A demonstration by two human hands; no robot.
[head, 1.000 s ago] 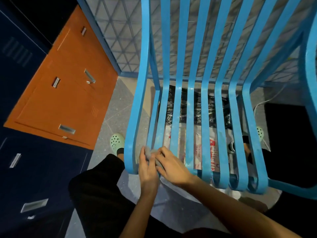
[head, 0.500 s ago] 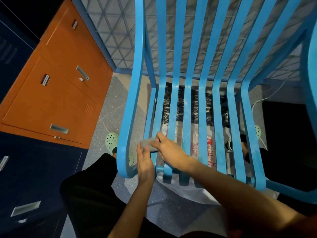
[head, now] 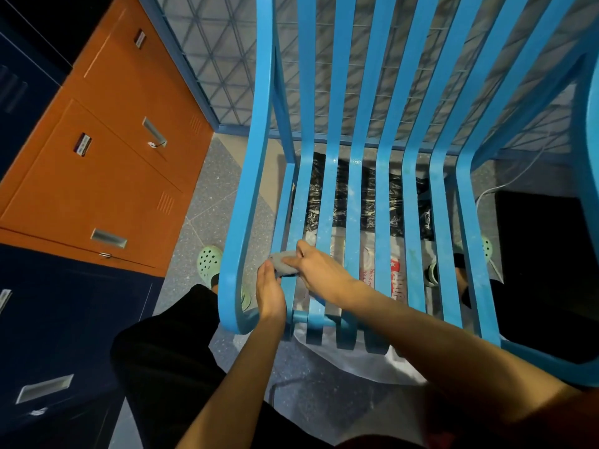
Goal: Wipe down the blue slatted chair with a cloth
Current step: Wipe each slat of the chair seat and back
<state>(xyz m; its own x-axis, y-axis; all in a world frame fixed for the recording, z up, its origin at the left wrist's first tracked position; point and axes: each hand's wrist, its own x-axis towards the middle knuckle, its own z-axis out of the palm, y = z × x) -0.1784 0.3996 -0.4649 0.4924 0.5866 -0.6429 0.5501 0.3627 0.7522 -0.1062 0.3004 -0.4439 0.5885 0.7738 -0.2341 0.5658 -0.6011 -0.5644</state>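
Observation:
The blue slatted chair (head: 385, 176) fills the middle and right of the head view, its seat slats running toward me. A small grey cloth (head: 285, 260) is wrapped round the second slat from the left, near the seat's front. My right hand (head: 319, 270) pinches the cloth from the right side. My left hand (head: 269, 291) reaches up between the left frame rail and that slat, and its fingertips hold the cloth's left end. Part of the cloth is hidden behind the slat and my fingers.
Orange lockers (head: 97, 150) and dark blue lockers (head: 58, 335) stand close on the left. A black bag (head: 366, 202) and white plastic bags (head: 366, 264) lie on the floor under the seat. My green clogs (head: 209, 260) stand on the speckled floor. A wire mesh panel (head: 214, 53) rises behind.
Both hands and the cloth have slid away from the seat's front edge, farther up the slat. The view has shifted so the chair sits lower and closer.

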